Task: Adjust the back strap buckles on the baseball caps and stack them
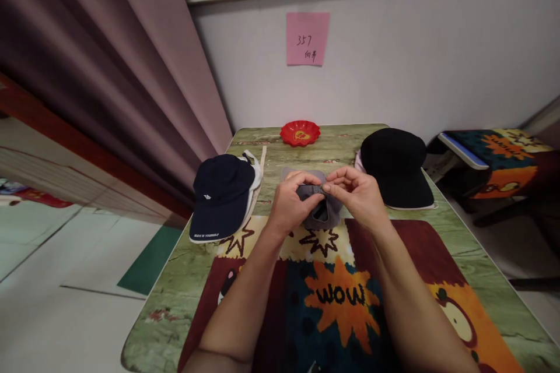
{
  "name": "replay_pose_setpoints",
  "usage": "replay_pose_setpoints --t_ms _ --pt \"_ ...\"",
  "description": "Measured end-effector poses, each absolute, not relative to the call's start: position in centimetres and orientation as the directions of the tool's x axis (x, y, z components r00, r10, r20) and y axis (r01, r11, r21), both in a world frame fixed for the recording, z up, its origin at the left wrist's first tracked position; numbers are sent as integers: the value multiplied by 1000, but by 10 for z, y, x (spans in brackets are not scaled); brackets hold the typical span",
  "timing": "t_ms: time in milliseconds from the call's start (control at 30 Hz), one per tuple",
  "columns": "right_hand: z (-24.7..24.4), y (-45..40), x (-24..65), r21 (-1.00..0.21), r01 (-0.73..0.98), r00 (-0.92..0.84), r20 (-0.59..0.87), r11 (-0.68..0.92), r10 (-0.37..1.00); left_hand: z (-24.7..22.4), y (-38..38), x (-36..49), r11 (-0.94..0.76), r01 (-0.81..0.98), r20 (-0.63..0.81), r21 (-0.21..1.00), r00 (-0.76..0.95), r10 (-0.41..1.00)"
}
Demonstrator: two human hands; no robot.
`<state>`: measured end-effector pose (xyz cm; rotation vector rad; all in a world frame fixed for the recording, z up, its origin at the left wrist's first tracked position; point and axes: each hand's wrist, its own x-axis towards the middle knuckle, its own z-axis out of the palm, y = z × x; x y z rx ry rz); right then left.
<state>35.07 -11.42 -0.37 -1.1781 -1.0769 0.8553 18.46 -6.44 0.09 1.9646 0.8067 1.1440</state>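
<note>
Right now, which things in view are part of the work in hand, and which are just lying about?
In use:
- left hand and right hand, fingers at the opening in the back of the grey cap
- grey cap

Apparently just lying about, untouched by the hands:
- navy cap, on the left
- black cap, on the right
- red dish, by the wall

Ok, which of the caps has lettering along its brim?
The navy cap on the left of the table: white lettering runs along its brim edge. The black cap shows none.
</note>
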Motion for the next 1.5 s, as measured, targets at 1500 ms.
replay_pose_setpoints --t_ms 1500 --pt "-8 -116 342 -662 594 99 624 457 775 6 -61 176 -148 -17 143 989 377 915"
